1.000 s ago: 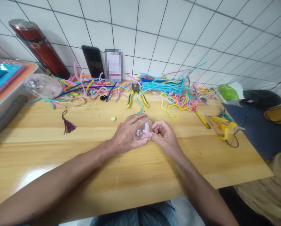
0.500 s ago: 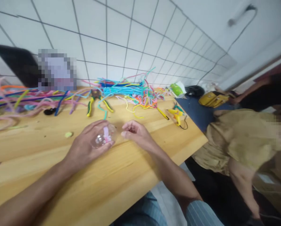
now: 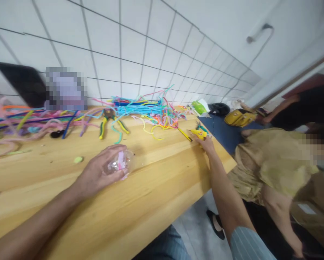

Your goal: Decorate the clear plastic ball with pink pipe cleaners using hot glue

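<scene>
My left hand is wrapped round a clear, rounded plastic piece, holding it just over the wooden table. Something pink and white shows in or through the clear plastic; its kind is hard to make out. At the table's right end, my right hand has its fingers round the handle of a yellow hot glue gun. A yellow pen-like tool lies just left of that hand. Teal-handled pliers, partly hidden, lie behind the glue gun.
Bundles of coloured pipe cleaners line the wall side of the wooden table. Yellow-and-green pliers lie before them, and a small yellow-green piece farther left. A black tablet leans at the wall. A person in tan sits at right.
My right hand has moved from beside the clear plastic piece out to the right and taken hold of the glue gun. My left hand keeps its hold on the plastic piece.
</scene>
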A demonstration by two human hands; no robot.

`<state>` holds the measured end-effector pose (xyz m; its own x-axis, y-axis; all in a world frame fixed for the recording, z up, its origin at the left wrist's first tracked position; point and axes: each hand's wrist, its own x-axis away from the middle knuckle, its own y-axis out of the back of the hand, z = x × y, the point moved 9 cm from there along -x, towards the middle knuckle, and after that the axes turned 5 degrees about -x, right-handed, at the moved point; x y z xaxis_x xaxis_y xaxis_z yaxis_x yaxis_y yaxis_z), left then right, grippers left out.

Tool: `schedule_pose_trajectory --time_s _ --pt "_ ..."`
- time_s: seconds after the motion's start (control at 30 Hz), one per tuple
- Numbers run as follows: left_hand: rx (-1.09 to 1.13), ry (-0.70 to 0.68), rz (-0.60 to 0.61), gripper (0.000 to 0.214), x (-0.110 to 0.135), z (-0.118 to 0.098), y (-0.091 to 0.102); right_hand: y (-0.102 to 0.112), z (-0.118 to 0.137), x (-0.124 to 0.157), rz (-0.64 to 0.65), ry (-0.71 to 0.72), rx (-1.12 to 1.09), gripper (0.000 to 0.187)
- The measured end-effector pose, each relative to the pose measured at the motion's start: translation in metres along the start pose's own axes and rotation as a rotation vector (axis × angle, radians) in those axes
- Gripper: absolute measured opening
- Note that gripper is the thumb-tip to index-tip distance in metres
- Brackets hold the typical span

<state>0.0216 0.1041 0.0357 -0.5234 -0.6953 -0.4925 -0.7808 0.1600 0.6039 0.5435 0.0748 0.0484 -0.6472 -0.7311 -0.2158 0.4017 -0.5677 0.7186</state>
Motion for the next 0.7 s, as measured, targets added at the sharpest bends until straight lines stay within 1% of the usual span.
schedule_pose_trajectory --time_s 0.07,0.13,0.17,0.2,0.27,0.3,0.33,0.37,0.4,0.43,0.5,0.53,0.6,0.7 --pt "0.026 -0.023 0.015 0.052 -0.001 -0.006 0.002 -0.002 0.006 -0.003 0.033 -0.014 -0.067 0.03" --pt "0.032 -0.001 0.054 0.055 -0.004 -0.008 0.004 -0.001 0.019 -0.005 0.08 0.011 -0.156 0.034" --pt "0.043 0.011 0.078 0.056 -0.006 -0.008 0.004 -0.002 0.028 -0.005 0.121 0.031 -0.207 0.035" --pt "0.062 0.011 0.088 0.056 -0.008 -0.009 0.005 -0.006 0.038 -0.003 0.187 0.051 -0.261 0.035" --pt "0.091 0.008 0.083 0.056 -0.011 -0.01 0.008 -0.015 0.065 0.008 0.32 0.102 -0.362 0.036" --pt "0.1 0.006 0.083 0.057 -0.012 -0.01 0.009 -0.021 0.081 0.018 0.393 0.137 -0.424 0.04" --pt "0.109 0.006 0.081 0.057 -0.012 -0.01 0.009 -0.027 0.102 0.031 0.458 0.188 -0.532 0.046" --pt "0.116 0.007 0.082 0.058 -0.012 -0.01 0.009 -0.038 0.122 0.049 0.581 0.22 -0.592 0.05" --pt "0.123 0.008 0.085 0.058 -0.012 -0.01 0.008 -0.049 0.141 0.068 0.695 0.253 -0.609 0.052" --pt "0.129 0.008 0.089 0.058 -0.011 -0.01 0.008 -0.058 0.159 0.087 0.783 0.285 -0.617 0.052" --pt "0.142 0.003 0.095 0.058 -0.011 -0.011 0.007 -0.074 0.185 0.119 0.9 0.332 -0.571 0.051" --pt "0.148 -0.001 0.094 0.058 -0.01 -0.011 0.006 -0.081 0.194 0.133 0.956 0.356 -0.533 0.052" --pt "0.154 -0.01 0.09 0.058 -0.011 -0.013 0.006 -0.089 0.204 0.15 1.0 0.392 -0.503 0.052" --pt "0.143 -0.022 0.082 0.059 -0.011 -0.013 0.004 -0.096 0.203 0.16 1.01 0.415 -0.505 0.052"
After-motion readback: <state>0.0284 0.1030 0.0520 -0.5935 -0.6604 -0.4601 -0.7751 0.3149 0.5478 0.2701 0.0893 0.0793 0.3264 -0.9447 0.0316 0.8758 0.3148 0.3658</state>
